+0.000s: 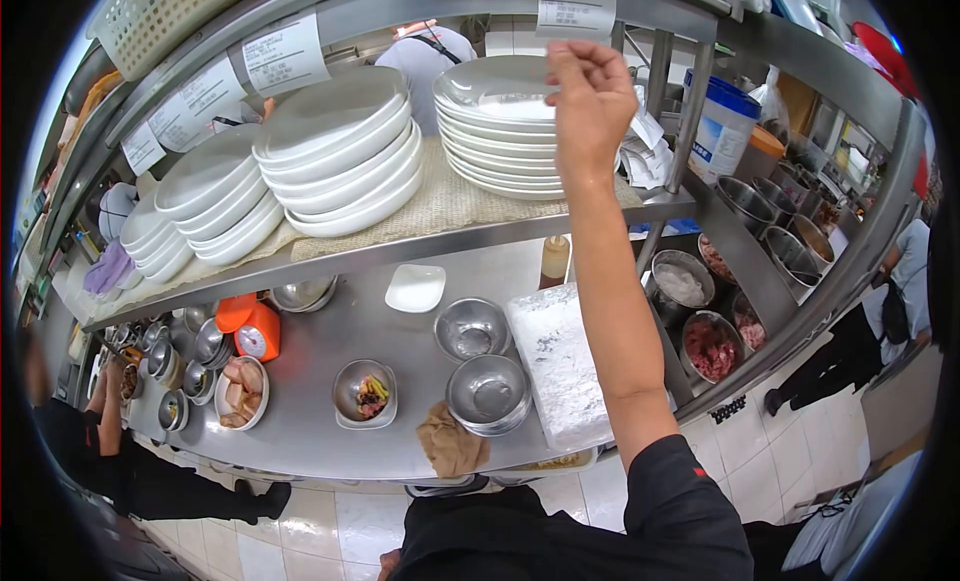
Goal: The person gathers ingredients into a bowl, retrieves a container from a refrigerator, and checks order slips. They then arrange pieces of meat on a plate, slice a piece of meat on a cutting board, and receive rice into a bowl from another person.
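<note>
My right hand (597,106) is raised in front of the right end of a stack of white plates (500,161) on the upper shelf. Its fingers are loosely curled and apart, and I see nothing in them. A printed paper slip (577,8) hangs just above it. Of my left hand (388,564), only a bit of skin shows at the bottom edge, by my dark clothing; its fingers are hidden. On the counter below lie a bowl of mixed food pieces (372,393), two steel bowls (488,389) (472,329), a brown cloth (450,441) and a white-dusted board (560,366).
More plate stacks (345,151) line the metal shelf (420,249). An orange scale (255,331) stands near a bowl of pale meat (243,391). Steel pots of meat (712,346) are at right. A co-worker (85,451) stands at left, another (880,301) at right.
</note>
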Available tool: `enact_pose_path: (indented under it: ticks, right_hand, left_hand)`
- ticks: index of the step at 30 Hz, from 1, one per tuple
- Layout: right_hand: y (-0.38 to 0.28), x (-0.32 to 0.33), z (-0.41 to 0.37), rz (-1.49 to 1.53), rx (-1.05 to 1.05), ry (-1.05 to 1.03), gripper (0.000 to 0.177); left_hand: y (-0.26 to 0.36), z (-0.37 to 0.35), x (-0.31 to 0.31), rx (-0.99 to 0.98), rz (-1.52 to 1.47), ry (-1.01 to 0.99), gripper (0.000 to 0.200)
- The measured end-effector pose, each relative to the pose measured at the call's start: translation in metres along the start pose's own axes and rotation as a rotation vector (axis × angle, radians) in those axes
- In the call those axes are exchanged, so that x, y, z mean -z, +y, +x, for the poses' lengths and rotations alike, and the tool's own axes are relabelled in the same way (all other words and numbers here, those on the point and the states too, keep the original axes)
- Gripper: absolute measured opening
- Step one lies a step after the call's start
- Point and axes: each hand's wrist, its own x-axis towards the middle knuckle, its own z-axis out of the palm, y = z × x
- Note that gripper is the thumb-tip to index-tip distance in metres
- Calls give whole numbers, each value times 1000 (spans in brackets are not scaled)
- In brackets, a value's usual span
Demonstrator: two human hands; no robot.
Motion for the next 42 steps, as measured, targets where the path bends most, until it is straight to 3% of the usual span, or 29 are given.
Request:
enact_pose_path:
  ticks: [4,5,6,8,12,15,17,18,21,22,23,24,25,27,28,29,30,31,32,33,34,35,36,37,39,40,41,42]
  right_hand:
    - [6,10,35,-225,162,240,33]
    - [4,9,44,-125,33,293,39]
    - [-3,7,50,-126,32,294,39]
    - [-17,4,59,57,-340,227,47]
    - [-11,7,66,55,-319,97,37]
    - [19,22,86,-94,-384,66,51]
    - [19,19,83,34,-367,22,61]
    - [14,9,71,82,-323,96,77]
    - [12,-1,63,-46,-203,227,57]
    - [17,7,69,-58,-223,169,60]
    - [28,13,81,-222,-204,249,61]
    - [32,15,84,-148,-47,207,66]
    - [32,12,80,-66,108,167,73]
    - [18,-5,57,-97,271,465,66]
    - [11,-17,33,-60,330,522,59]
    - [3,-35,4,-140,381,484,47]
    - [-10,-55,-33,-67,231,277,40]
    - [-20,-76,-65,3,81,71,34]
    - [-14,-94,-88,38,-110,-182,30]
    - [-16,-122,-108,103,-275,-370,33]
    - [-9,-151,-120,239,-459,-420,39]
    - [2,-178,-128,374,-638,-464,44]
    - [14,-202,-132,378,-700,-407,51]
    - [21,-222,-131,381,-760,-349,58]
    - [26,-251,-125,401,-756,-276,59]
    - [27,-260,-125,414,-761,-205,60]
    - [21,-267,-125,425,-800,-116,46]
    - [25,-271,-126,418,-791,-116,46]
  left_hand:
    - [-3,2,2,2,1,-1,23]
    - [-4,1,2,4,-2,-2,23]
    - [-4,1,2,5,-3,-1,23]
    - [-5,1,1,8,-5,-2,23]
    - [-5,-4,-5,14,-24,-8,23]
    - [-5,-8,-14,14,-40,-18,23]
    - [-5,-14,-21,16,-55,-24,23]
    - [-6,-16,-26,22,-67,-24,23]
    - [-7,-26,-39,27,-102,-20,23]
    - [-8,-26,-39,15,-105,-17,23]
    - [-10,-23,-36,-24,-90,-29,23]
    - [-12,-13,-27,-136,-36,-65,23]
    - [-28,-4,-28,11,-30,128,24]
    - [-19,-26,58,228,-134,464,33]
    - [-5,-34,117,404,-1050,717,33]
    - [5,-42,185,289,-940,1031,36]
    - [34,-86,285,257,-945,1041,33]
    - [48,-109,354,22,-1092,1170,30]
    - [59,-125,416,24,-1144,1217,28]
    - [75,-146,473,-145,-1056,1410,30]
    - [97,-165,524,-381,-1175,1527,30]
    - [100,-175,563,-446,-1152,1486,33]
    - [119,-190,602,-695,-1415,1371,34]
    - [129,-202,635,-718,-1282,1302,35]
    - [154,-204,693,-1133,-1600,1019,38]
    - [165,-202,718,-1204,-1647,953,39]
    - [177,-201,737,-1277,-1692,882,40]
    - [190,-206,750,-1273,-1764,842,38]
